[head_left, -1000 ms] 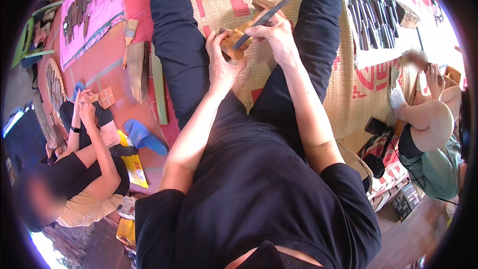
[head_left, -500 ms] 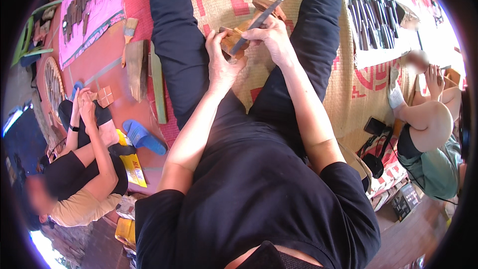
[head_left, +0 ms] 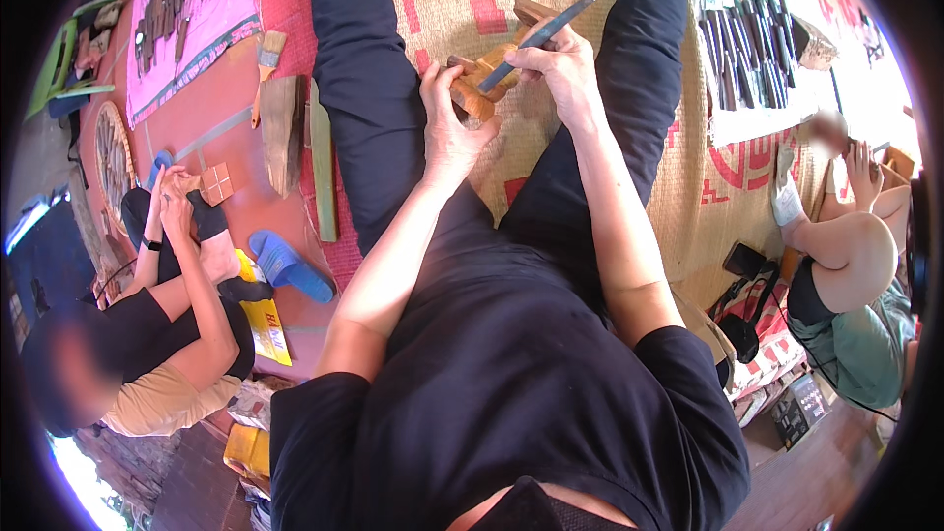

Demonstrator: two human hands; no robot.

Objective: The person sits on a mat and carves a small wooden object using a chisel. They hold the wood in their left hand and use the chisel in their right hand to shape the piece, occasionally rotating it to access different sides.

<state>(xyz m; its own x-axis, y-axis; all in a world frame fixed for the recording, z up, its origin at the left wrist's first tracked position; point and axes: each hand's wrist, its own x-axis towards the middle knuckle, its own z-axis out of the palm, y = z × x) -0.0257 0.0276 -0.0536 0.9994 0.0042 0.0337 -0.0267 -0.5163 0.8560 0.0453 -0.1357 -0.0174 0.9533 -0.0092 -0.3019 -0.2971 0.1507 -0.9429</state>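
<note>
My left hand (head_left: 450, 136) is closed around the near end of a yellow-brown carved wood block (head_left: 474, 100), thumb on one side and fingers on the other. In my right hand (head_left: 568, 79) is a dark grey, slim carving chisel (head_left: 543, 35), held slantwise. Its lower end lies over the wood, close to my left fingers; whether it touches cannot be told. The block's far part runs beneath my right hand, which hides some of it. Both hands are between my outstretched legs, above the mat.
A patterned straw mat (head_left: 447, 0) lies under my legs. Rows of dark tools lie on a white cloth (head_left: 752, 123) at right and a pink cloth (head_left: 221, 0) at left. A brush (head_left: 268, 54), a wood plank (head_left: 283, 133) and blue slippers (head_left: 285, 264) lie left. People sit on both sides.
The chisel's lower end has drawn back up and right along the wood, with my right hand. My left hand keeps its hold. The whole view has shifted slightly.
</note>
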